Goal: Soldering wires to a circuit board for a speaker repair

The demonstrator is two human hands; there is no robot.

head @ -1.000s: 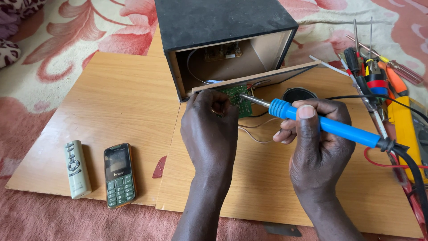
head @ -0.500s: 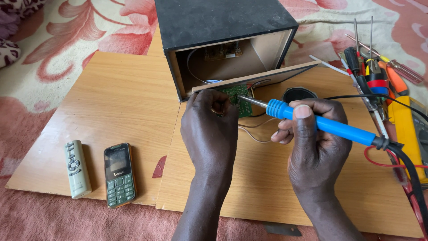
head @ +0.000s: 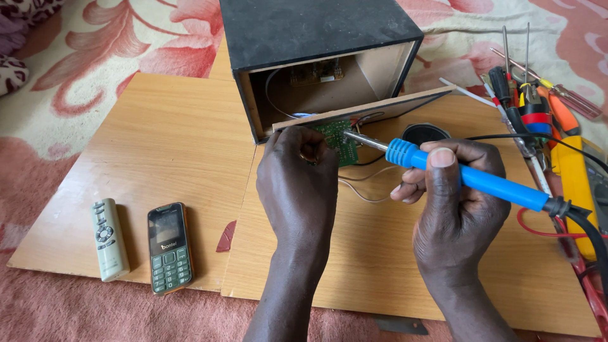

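Both hands work at the open front of the black box (head: pixel 316 31), where the green board (head: pixel 342 140) hangs just outside the opening on its wires, so its face is within reach of the iron's tip. Left hand (head: pixel 297 183) is curled at the board's left edge with fingertips pinched there, apparently steadying it; whether they also grip a wire cannot be told. Right hand (head: pixel 459 209) is clenched round the blue iron (head: pixel 465 179), thumb on top near the collar, with the metal tip resting at the board.
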